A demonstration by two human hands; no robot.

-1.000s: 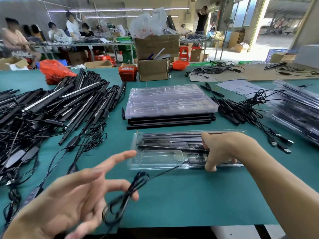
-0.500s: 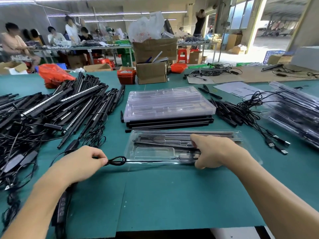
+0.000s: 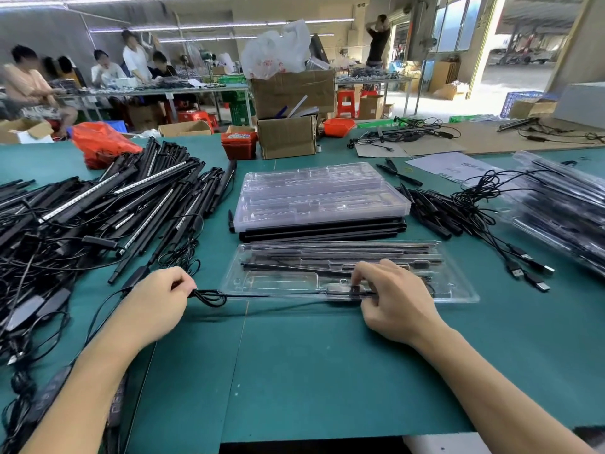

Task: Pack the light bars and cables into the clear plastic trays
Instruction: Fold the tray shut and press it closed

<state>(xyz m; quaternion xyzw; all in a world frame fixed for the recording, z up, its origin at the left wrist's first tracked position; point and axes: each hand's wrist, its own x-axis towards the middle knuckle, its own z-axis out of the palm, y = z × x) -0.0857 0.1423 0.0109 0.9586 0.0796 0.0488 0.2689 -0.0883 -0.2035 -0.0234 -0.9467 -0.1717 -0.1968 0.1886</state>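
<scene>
Your left hand [image 3: 157,303] pinches the coiled thin black cable [image 3: 209,295], stretched left-to-right along the near edge of the clear plastic tray [image 3: 458,290], where your right hand [image 3: 393,296] grips its black controller [image 3: 343,290].

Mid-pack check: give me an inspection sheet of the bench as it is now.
Surface: green mat.
Job's things: open clear tray holding light bars; stack of empty trays behind it; loose light bar pile on the left.
Clutter: cardboard boxes, red bag.
Grippers: left hand pinches coiled cable; right hand fingers press a black controller into the tray.
Cables: USB leads on the right.
Surroundings: people at a far table.
</scene>
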